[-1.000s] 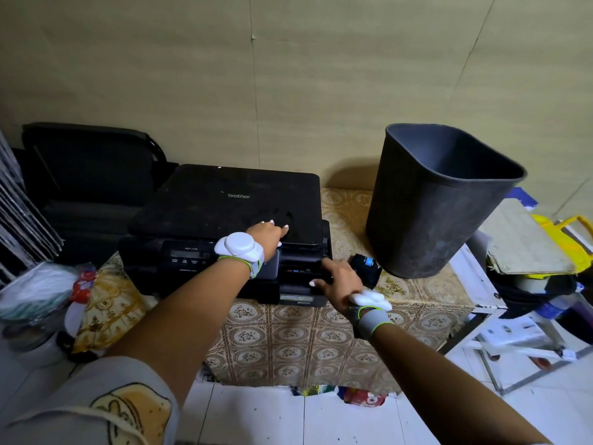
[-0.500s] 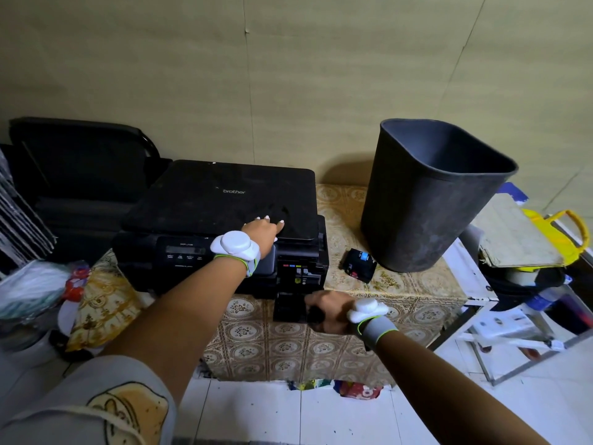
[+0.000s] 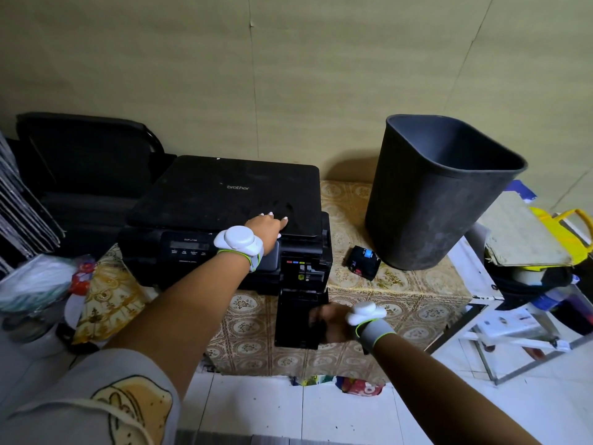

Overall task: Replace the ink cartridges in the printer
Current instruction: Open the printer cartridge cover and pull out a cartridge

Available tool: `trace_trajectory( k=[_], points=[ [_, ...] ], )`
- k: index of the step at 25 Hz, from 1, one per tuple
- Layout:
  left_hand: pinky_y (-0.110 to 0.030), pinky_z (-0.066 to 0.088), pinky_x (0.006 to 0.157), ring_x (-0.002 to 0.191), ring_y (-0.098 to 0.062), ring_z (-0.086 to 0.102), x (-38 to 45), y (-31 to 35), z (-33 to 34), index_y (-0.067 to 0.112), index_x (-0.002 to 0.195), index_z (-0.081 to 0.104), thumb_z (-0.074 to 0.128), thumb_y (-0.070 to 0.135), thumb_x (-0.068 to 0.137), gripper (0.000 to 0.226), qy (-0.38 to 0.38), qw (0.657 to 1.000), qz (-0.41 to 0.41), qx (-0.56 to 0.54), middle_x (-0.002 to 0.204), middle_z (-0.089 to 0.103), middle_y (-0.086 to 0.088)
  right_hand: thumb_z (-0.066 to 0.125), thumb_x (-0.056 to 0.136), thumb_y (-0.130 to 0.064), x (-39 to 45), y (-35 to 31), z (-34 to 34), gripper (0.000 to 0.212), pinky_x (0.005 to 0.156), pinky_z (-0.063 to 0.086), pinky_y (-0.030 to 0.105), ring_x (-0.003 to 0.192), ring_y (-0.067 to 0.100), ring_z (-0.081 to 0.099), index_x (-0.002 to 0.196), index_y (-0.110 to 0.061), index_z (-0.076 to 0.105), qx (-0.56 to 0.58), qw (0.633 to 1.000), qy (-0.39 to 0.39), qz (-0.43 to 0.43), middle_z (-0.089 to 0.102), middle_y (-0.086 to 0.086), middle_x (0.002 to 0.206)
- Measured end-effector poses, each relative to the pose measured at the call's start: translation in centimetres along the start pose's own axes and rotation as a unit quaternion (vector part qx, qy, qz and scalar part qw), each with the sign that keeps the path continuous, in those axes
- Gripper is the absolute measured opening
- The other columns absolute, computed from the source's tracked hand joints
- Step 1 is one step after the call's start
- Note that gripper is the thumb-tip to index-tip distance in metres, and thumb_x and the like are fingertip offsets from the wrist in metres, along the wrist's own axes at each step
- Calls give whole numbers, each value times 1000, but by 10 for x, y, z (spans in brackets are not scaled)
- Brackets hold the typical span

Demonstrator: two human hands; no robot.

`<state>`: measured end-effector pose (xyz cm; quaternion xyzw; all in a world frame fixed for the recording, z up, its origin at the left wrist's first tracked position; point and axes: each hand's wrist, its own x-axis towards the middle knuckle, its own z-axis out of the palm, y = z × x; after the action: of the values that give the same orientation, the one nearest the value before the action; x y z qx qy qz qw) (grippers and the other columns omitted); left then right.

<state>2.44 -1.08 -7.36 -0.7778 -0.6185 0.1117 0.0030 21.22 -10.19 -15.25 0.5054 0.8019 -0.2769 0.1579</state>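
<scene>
A black Brother printer point(image 3: 221, 200) sits on a cloth-covered table point(image 3: 401, 293). My left hand point(image 3: 268, 228) rests flat on the lid's front right corner, fingers spread. The cartridge cover point(image 3: 296, 319) at the printer's front right hangs folded down. My right hand point(image 3: 330, 321) grips its right edge. Behind the open cover, the cartridge bay point(image 3: 301, 268) shows coloured labels. A black ink cartridge with a blue label point(image 3: 362, 263) lies on the cloth to the right of the printer.
A dark grey waste bin point(image 3: 436, 194) stands at the table's back right. Black cases point(image 3: 80, 162) lean at the left, with bags point(image 3: 35, 284) below them. A yellow bag point(image 3: 568, 232), cardboard and a white metal stool frame point(image 3: 513, 332) crowd the right.
My right hand pulled the cartridge cover from its closed position down and outward, exposing the bay. My left hand stayed on the lid.
</scene>
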Motion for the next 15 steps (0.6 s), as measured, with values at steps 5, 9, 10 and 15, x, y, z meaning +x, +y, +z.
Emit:
trace_trajectory(
  k=[5,9,10,15],
  points=[
    [-42,44,98,131,-36,42,0,-1,-1,20,151,20,36,17,103,51,-1,1000,5,1,147,36,-20,42,95,-14,11,-1,-26,33,66,39,18,81,20,48,114,10,55,193,977,18,87,62,17,99],
    [-41,43,100,131,-36,44,2,-3,-2,20,151,21,38,18,102,52,-2,1000,8,-2,148,37,-21,42,91,-50,25,5,-46,53,76,40,30,102,35,61,98,-1,62,150,967,141,148,64,23,111],
    [-40,43,100,131,-36,44,3,-4,-3,20,151,22,39,18,102,52,-1,1000,7,-2,148,37,-21,42,91,-52,32,6,-48,55,79,43,32,103,36,61,98,-1,62,153,963,150,162,64,24,112],
    [-39,44,100,129,-36,47,7,-6,-2,21,150,26,42,18,101,52,6,1000,12,-12,147,40,-21,46,88,-54,44,1,-47,57,88,47,39,106,38,61,104,-1,61,168,945,186,210,63,23,117]
  ],
)
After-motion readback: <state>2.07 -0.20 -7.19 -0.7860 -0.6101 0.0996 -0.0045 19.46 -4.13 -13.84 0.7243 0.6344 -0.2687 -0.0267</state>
